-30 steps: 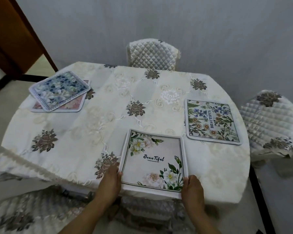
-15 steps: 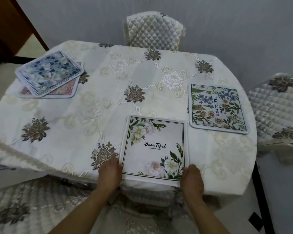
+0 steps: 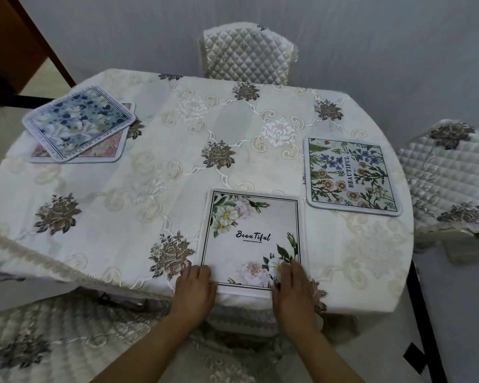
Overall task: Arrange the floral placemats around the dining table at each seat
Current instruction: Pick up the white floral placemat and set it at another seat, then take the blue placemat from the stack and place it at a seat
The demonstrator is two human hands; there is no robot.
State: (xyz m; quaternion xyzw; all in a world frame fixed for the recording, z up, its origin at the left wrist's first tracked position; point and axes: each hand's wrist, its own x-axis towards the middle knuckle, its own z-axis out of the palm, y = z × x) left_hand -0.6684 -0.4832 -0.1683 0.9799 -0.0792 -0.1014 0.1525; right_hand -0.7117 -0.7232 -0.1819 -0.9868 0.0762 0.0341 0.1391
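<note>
A white placemat (image 3: 250,239) with pale flowers and the word "Beautiful" lies flat at the table's near edge. My left hand (image 3: 195,288) rests on its near left corner and my right hand (image 3: 293,286) lies on its near right corner, fingers flat on the mat. A green and blue daisy placemat (image 3: 350,175) lies at the right side, in front of the right chair. At the far left a blue floral placemat (image 3: 79,123) sits askew on top of a pink one (image 3: 103,152).
The round table (image 3: 108,194) wears a cream embroidered cloth. Quilted chairs stand at the far side (image 3: 248,55), at the right (image 3: 448,178) and close to me at the lower left (image 3: 39,341). A dark wooden door frame (image 3: 25,45) is at the upper left.
Both hands have slid from the mat's near edge up onto its near corners, and the white mat now lies flat a little further onto the table. The other mats have not moved.
</note>
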